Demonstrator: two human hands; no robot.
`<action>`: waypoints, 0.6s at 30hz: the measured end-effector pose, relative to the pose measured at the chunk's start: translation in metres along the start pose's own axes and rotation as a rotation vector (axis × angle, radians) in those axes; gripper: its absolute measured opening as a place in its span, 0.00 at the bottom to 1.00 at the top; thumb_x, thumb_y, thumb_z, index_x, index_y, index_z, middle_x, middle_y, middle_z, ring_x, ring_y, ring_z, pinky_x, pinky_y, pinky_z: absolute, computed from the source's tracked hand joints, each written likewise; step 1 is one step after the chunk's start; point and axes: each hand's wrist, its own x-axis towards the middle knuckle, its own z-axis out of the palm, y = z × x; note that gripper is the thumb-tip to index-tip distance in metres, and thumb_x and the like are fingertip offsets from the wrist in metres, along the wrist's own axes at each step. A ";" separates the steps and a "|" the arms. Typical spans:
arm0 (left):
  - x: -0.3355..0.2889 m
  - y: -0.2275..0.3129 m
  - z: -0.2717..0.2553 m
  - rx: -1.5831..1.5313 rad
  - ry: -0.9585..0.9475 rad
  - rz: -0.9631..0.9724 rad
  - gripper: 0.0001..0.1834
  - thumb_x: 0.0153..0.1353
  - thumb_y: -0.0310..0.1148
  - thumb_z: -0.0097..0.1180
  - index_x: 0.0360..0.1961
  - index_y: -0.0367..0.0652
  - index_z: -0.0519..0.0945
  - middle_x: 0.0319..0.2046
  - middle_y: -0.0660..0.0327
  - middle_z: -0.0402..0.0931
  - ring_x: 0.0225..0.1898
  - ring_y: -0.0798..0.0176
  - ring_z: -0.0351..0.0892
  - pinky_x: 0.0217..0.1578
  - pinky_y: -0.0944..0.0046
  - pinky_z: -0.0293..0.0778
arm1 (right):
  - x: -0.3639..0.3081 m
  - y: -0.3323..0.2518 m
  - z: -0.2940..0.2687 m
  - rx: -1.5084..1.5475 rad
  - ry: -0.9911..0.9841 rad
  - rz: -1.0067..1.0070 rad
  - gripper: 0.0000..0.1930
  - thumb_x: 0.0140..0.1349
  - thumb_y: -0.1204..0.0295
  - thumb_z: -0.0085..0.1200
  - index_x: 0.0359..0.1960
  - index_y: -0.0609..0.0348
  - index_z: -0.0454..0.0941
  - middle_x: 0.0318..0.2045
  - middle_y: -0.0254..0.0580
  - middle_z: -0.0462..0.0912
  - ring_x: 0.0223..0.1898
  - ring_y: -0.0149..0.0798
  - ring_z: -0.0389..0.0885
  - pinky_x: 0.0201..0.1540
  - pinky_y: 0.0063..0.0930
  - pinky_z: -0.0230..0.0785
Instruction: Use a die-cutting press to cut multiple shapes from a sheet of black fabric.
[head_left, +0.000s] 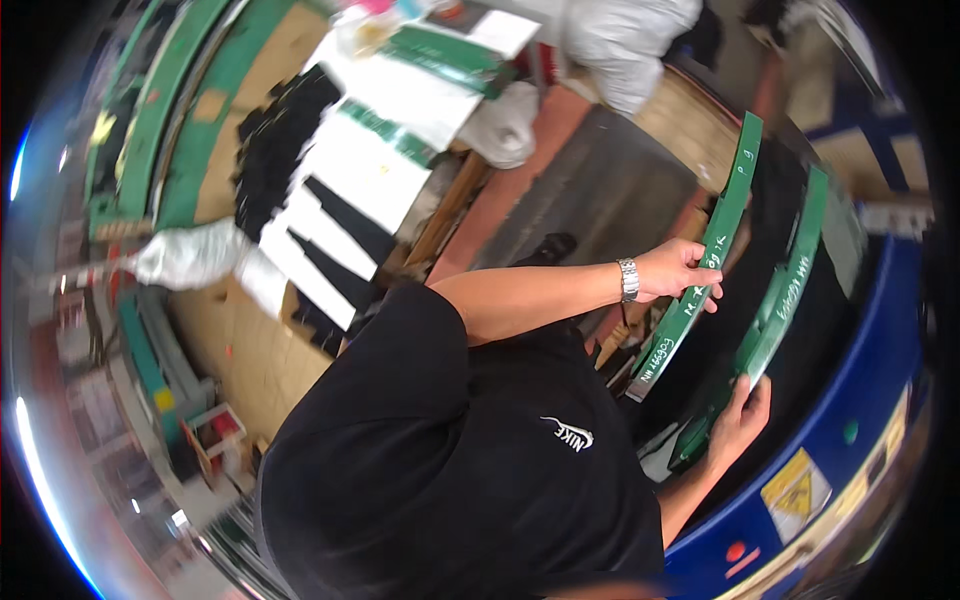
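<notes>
My left hand [682, 274], with a metal watch on the wrist, is closed around the middle of a long green cutting die [738, 185] with white handwriting on its side. The die slants from upper right to lower left. Lower down, my right hand [738, 418] grips the near end of a second green cutting die [785, 290], which runs roughly parallel to the first, a hand's width to its right. Black material [775, 225] lies behind and between the two dies. Some fingers of each hand are hidden behind the dies.
A blue machine [735, 545] with a red button and yellow warning label curves along the right. At upper left, black strips [350, 220] lie on white sheets [400, 190] beside stacked black pieces [275, 150]. White sacks [620, 45] stand behind a dark board [590, 180].
</notes>
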 end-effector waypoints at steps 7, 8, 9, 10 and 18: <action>-0.079 0.043 -0.013 -0.184 0.290 0.216 0.13 0.68 0.33 0.59 0.48 0.36 0.77 0.45 0.52 0.82 0.44 0.54 0.86 0.47 0.55 0.84 | 0.094 -0.063 0.075 0.261 -0.451 -0.158 0.09 0.72 0.70 0.52 0.36 0.63 0.75 0.28 0.29 0.74 0.32 0.22 0.68 0.37 0.19 0.62; -0.089 0.046 -0.015 -0.198 0.310 0.254 0.13 0.68 0.33 0.59 0.48 0.36 0.77 0.45 0.52 0.82 0.44 0.54 0.86 0.47 0.55 0.84 | 0.098 -0.073 0.089 0.297 -0.512 -0.164 0.08 0.72 0.70 0.52 0.37 0.63 0.76 0.29 0.29 0.75 0.33 0.22 0.69 0.38 0.19 0.63; -0.097 0.044 -0.016 -0.229 0.341 0.284 0.14 0.67 0.33 0.60 0.49 0.36 0.78 0.46 0.52 0.82 0.44 0.55 0.86 0.47 0.55 0.84 | 0.100 -0.077 0.099 0.302 -0.575 -0.216 0.09 0.73 0.70 0.51 0.37 0.63 0.76 0.30 0.30 0.77 0.33 0.22 0.71 0.38 0.19 0.64; -0.104 0.043 -0.017 -0.260 0.370 0.314 0.15 0.67 0.33 0.61 0.50 0.36 0.78 0.46 0.52 0.82 0.44 0.56 0.86 0.47 0.55 0.83 | 0.099 -0.082 0.109 0.295 -0.604 -0.229 0.10 0.73 0.69 0.51 0.37 0.63 0.76 0.29 0.30 0.77 0.32 0.22 0.71 0.38 0.19 0.65; -0.146 0.060 -0.054 -0.267 0.566 0.408 0.12 0.60 0.32 0.69 0.43 0.41 0.84 0.37 0.65 0.83 0.38 0.71 0.83 0.37 0.67 0.81 | 0.099 -0.136 0.185 0.114 -0.745 -0.401 0.11 0.74 0.69 0.49 0.37 0.66 0.76 0.28 0.30 0.76 0.31 0.22 0.68 0.35 0.21 0.65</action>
